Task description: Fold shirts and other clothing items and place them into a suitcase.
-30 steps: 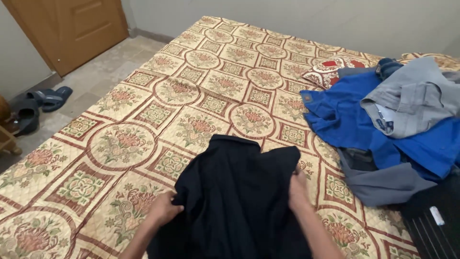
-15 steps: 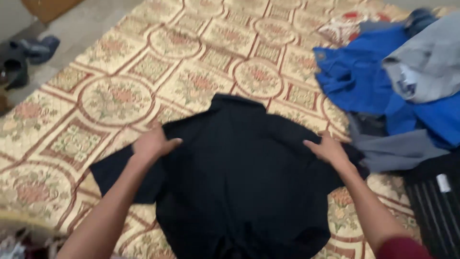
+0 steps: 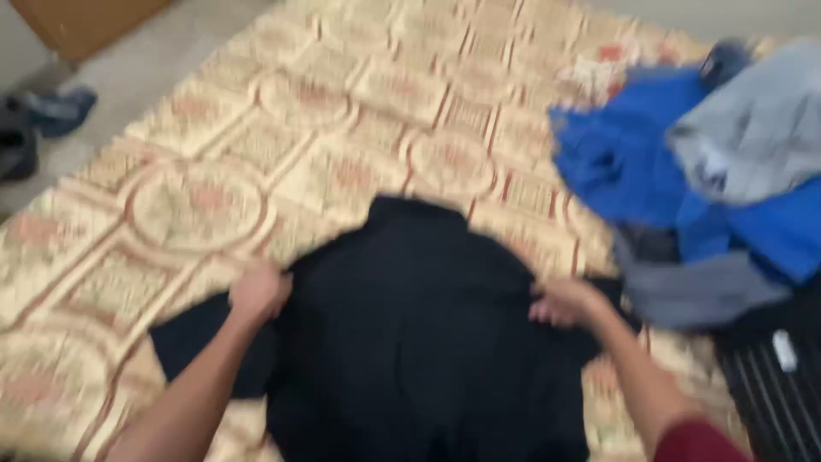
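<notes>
My left hand (image 3: 259, 291) and right hand (image 3: 564, 301) each pinch a shoulder of the black shirt (image 3: 419, 342); soft, limp, light, best gripped at seams.

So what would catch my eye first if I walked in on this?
Probably the black shirt spread on the patterned bedspread low in the middle, with the left hand and right hand at its shoulders. Next, the bright blue garment in the pile at the right, under a grey one. The picture is blurred.
</notes>
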